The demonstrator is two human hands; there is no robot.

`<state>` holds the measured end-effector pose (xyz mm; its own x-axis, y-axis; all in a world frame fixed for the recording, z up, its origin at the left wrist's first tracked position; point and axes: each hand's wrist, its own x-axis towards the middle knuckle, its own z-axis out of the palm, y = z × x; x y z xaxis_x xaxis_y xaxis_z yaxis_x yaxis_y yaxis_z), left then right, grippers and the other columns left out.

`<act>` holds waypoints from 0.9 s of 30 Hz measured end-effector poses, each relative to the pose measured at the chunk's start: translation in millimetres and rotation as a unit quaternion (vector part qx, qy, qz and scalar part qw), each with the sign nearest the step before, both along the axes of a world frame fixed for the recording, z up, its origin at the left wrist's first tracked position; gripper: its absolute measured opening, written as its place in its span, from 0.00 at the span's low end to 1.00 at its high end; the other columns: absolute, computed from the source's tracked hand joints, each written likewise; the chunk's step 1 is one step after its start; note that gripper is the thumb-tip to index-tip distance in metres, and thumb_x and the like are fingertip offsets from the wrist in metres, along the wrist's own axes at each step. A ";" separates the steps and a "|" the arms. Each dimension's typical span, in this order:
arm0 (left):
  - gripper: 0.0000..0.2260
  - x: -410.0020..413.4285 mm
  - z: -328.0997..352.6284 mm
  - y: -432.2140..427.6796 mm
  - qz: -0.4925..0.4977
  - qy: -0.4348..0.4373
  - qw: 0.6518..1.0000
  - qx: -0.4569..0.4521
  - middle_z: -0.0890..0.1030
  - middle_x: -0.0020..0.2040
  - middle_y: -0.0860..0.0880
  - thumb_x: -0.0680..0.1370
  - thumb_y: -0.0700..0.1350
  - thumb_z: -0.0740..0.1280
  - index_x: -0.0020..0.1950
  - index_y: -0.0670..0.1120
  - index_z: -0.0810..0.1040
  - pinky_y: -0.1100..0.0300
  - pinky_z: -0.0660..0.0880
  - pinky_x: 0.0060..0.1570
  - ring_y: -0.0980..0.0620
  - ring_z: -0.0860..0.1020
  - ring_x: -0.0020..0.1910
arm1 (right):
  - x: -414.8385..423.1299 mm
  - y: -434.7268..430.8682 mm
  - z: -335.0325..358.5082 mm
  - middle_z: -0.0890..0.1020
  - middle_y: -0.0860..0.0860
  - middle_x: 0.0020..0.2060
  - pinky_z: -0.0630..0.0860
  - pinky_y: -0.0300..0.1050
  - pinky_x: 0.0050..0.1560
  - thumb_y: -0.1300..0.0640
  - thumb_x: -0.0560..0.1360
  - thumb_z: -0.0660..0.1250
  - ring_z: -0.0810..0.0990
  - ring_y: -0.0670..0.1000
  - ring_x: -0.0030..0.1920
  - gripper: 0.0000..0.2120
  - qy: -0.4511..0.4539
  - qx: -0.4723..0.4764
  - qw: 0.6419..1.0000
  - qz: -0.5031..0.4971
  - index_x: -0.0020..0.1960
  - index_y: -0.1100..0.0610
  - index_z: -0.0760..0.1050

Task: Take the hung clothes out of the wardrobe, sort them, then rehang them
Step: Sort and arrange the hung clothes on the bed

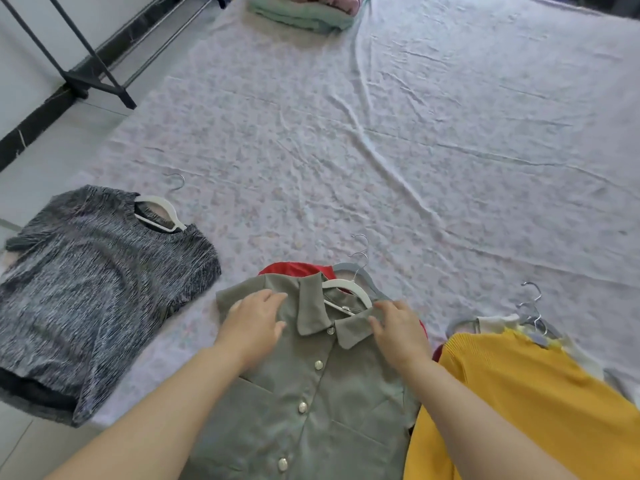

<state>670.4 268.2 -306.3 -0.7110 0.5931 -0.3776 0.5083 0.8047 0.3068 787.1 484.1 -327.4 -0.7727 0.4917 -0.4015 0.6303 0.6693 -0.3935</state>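
An olive-green buttoned shirt [311, 403] on a white hanger [349, 289] lies on the bed in front of me, on top of a red garment [294, 268]. My left hand [256, 323] rests flat on the shirt's left shoulder. My right hand [398, 327] presses on the right collar and shoulder, fingers slightly bent. A black-and-white patterned top [97, 289] on a white hanger lies at the left. A yellow knit top [519, 403] on hangers lies at the right, over pale garments.
The bed sheet [381, 133] is pale with a faint floral print and spreads wide ahead. Folded green and pink fabric [308, 12] sits at the far end. A black metal rack frame [86, 74] stands on the floor at the upper left.
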 end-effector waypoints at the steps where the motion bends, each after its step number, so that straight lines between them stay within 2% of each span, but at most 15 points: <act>1: 0.22 -6.2 -11.6 7.4 -0.002 -0.003 1.000 0.001 0.68 0.67 0.51 0.77 0.50 0.61 0.71 0.50 0.63 0.56 0.62 0.64 0.51 0.66 0.67 | -10.2 7.1 -12.8 0.73 0.52 0.62 0.68 0.47 0.61 0.52 0.78 0.60 0.70 0.53 0.62 0.16 -0.005 0.001 1.000 -0.004 0.65 0.53 0.71; 7: 0.22 -34.3 -84.3 41.4 -0.027 0.002 0.999 0.028 0.66 0.68 0.52 0.77 0.49 0.62 0.71 0.52 0.64 0.58 0.62 0.64 0.53 0.66 0.67 | -51.0 28.4 -96.1 0.75 0.52 0.58 0.70 0.49 0.59 0.51 0.78 0.58 0.71 0.55 0.60 0.15 -0.028 0.040 0.999 -0.007 0.61 0.52 0.75; 12: 0.22 -44.7 -127.3 46.2 -0.026 0.004 0.998 0.057 0.65 0.70 0.52 0.77 0.49 0.61 0.72 0.53 0.64 0.58 0.60 0.65 0.54 0.64 0.69 | -62.4 27.0 -142.4 0.76 0.51 0.56 0.67 0.47 0.55 0.48 0.78 0.58 0.72 0.55 0.57 0.14 -0.051 0.109 0.992 0.024 0.59 0.52 0.73; 14: 0.22 -47.5 -135.1 46.9 -0.016 0.003 0.997 0.071 0.67 0.69 0.53 0.77 0.48 0.62 0.72 0.52 0.64 0.58 0.61 0.64 0.53 0.65 0.68 | -61.7 28.3 -146.8 0.78 0.51 0.53 0.65 0.47 0.54 0.48 0.78 0.59 0.73 0.55 0.54 0.12 -0.029 0.140 0.989 0.032 0.57 0.52 0.74; 17: 0.23 -51.8 -137.3 52.3 -0.003 0.007 0.996 0.090 0.69 0.68 0.52 0.77 0.48 0.63 0.72 0.51 0.64 0.58 0.62 0.63 0.52 0.66 0.67 | -62.1 34.2 -137.8 0.80 0.55 0.44 0.67 0.50 0.47 0.53 0.75 0.65 0.76 0.60 0.46 0.08 0.057 0.149 0.987 0.022 0.49 0.57 0.78; 19: 0.23 -56.5 -136.5 59.3 0.003 0.016 0.994 0.106 0.70 0.68 0.51 0.77 0.47 0.63 0.71 0.49 0.65 0.57 0.61 0.64 0.51 0.67 0.67 | -65.6 41.2 -130.8 0.80 0.57 0.41 0.68 0.50 0.44 0.55 0.73 0.68 0.76 0.61 0.44 0.07 0.096 0.153 0.984 0.011 0.46 0.59 0.79; 24: 0.23 -72.5 -150.1 83.4 -0.006 0.025 0.993 0.114 0.67 0.70 0.50 0.77 0.48 0.63 0.72 0.48 0.64 0.58 0.57 0.67 0.51 0.64 0.69 | -85.7 69.9 -138.5 0.78 0.56 0.49 0.70 0.50 0.47 0.53 0.75 0.65 0.73 0.60 0.53 0.10 0.056 0.115 0.990 -0.063 0.52 0.57 0.78; 27: 0.25 -72.4 -165.0 86.5 -0.009 0.022 0.996 0.091 0.65 0.72 0.50 0.78 0.50 0.62 0.73 0.48 0.61 0.59 0.53 0.68 0.52 0.61 0.71 | -89.2 71.6 -150.7 0.77 0.57 0.52 0.71 0.50 0.50 0.53 0.74 0.66 0.74 0.59 0.56 0.11 0.020 0.053 0.997 -0.054 0.55 0.55 0.78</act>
